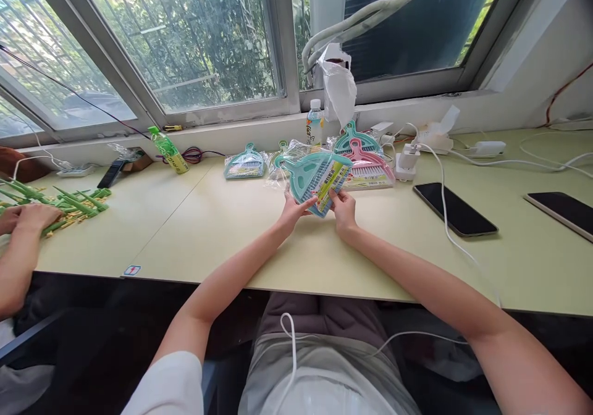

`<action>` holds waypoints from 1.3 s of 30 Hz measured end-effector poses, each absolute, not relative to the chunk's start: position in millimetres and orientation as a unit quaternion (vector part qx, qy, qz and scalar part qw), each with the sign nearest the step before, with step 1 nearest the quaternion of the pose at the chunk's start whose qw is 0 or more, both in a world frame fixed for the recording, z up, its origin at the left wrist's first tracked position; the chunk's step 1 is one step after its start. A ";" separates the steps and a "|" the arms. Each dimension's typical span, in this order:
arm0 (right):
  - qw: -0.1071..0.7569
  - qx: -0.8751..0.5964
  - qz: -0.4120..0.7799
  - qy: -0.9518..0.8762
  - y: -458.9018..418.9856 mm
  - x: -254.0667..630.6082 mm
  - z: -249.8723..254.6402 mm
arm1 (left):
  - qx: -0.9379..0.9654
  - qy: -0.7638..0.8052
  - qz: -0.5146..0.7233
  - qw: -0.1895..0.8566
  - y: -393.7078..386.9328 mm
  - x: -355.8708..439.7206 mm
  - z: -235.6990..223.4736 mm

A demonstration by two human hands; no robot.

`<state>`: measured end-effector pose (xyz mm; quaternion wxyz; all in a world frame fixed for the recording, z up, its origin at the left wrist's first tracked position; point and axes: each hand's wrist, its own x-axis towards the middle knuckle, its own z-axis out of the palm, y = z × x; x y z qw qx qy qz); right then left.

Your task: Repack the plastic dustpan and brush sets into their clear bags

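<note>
One dustpan set (pixel 303 174) gripped; left hand (pixel 293 211) and right hand (pixel 343 211) part-closed on its lower sides, over the surface (pixel 208 217) between front and back edges. Done: in hand, angled up. Remaining: wrapper (pixel 298 149) not off, other sets (pixel 245 163) near back edge untouched. Crinkly clear film, fan-shaped turquoise plastic, flat printed label (pixel 334 177).

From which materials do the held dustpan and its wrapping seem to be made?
The teal dustpan looks like smooth moulded plastic, judging by its even colour and rounded edges. The wrapping is probably thin, glossy plastic film: it is see-through, crinkled and catches light.
</note>
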<state>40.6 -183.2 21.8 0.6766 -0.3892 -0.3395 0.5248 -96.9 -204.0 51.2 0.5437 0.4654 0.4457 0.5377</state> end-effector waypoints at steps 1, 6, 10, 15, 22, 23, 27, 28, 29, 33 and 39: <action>0.675 -0.390 0.525 -0.342 -183.0 40.6 20.8 | 0.468 0.451 0.535 0.539 -204.1 -97.1 50.9; 0.670 -0.402 0.526 -0.335 -182.1 40.7 19.7 | 0.468 0.466 0.525 0.537 -201.9 -99.6 47.3; 0.669 -0.404 0.530 -0.328 -182.2 40.7 21.0 | 0.463 0.456 0.526 0.548 -201.1 -100.2 46.4; 0.672 -0.402 0.529 -0.326 -182.3 40.3 21.1 | 0.477 0.456 0.519 0.543 -204.8 -98.6 50.4; 0.670 -0.393 0.534 -0.334 -181.2 40.0 20.2 | 0.464 0.445 0.547 0.535 -199.6 -101.7 44.5; 0.671 -0.391 0.533 -0.336 -180.7 40.4 20.3 | 0.459 0.436 0.547 0.548 -197.4 -103.1 43.1; 0.667 -0.393 0.535 -0.338 -178.9 42.5 19.8 | 0.447 0.408 0.529 0.594 -191.1 -107.8 38.7; 0.665 -0.396 0.536 -0.337 -178.9 42.7 19.5 | 0.453 0.406 0.524 0.596 -190.5 -108.4 37.8; 0.662 -0.398 0.538 -0.337 -179.0 42.7 19.2 | 0.459 0.407 0.519 0.595 -190.3 -108.8 37.0; 0.646 -0.402 0.552 -0.342 -179.9 42.6 21.1 | 0.457 0.432 0.527 0.572 -190.6 -108.8 35.0; 0.580 -0.430 0.610 -0.326 -173.4 49.3 33.3 | 0.467 0.450 0.536 0.541 -188.5 -111.1 38.8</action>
